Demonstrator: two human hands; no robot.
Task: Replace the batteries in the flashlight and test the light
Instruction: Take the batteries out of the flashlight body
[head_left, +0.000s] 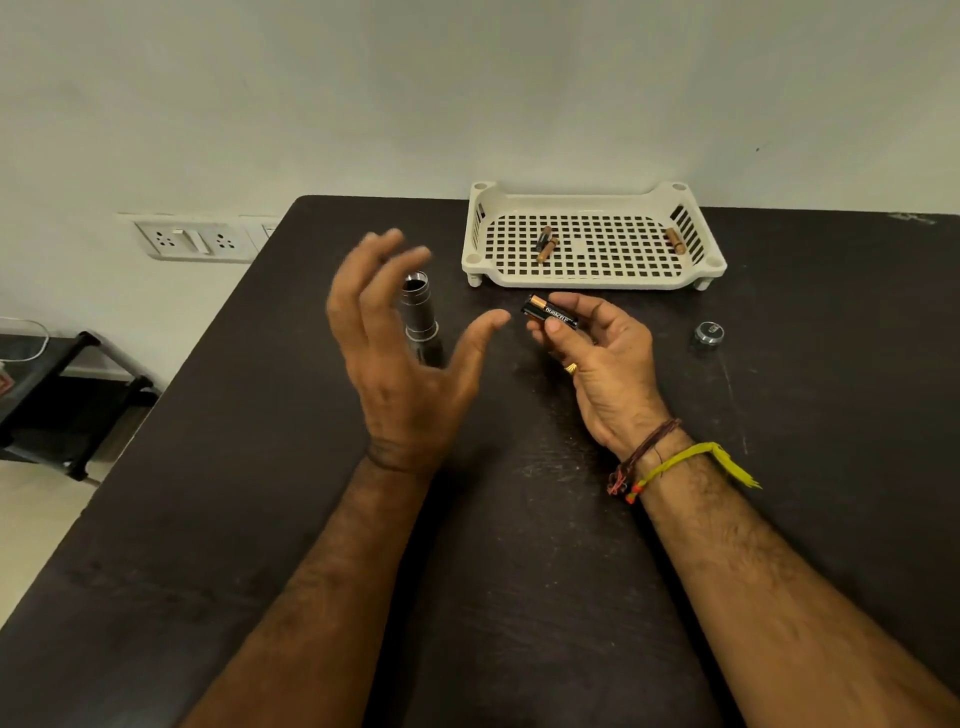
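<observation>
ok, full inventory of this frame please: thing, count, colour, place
table: 1, dark brown, fills the foreground
tray: 1, cream, perforated, back of table by the wall
loose batteries: apparently 3, copper and black, in tray, two left of centre, one at right
flashlight body: 1, silver-grey, open end up, behind left hand
cap: 1, silver and black, on table at right
held batteries: 2, black and copper, in right hand
wall sockets: white, wall at left
left hand: open, raised, empty
right hand: gripping batteries

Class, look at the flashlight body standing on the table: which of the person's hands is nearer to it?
Left. The left hand hangs open right beside the flashlight body, partly overlapping it. The right hand, gripping batteries, is off to its right.
</observation>
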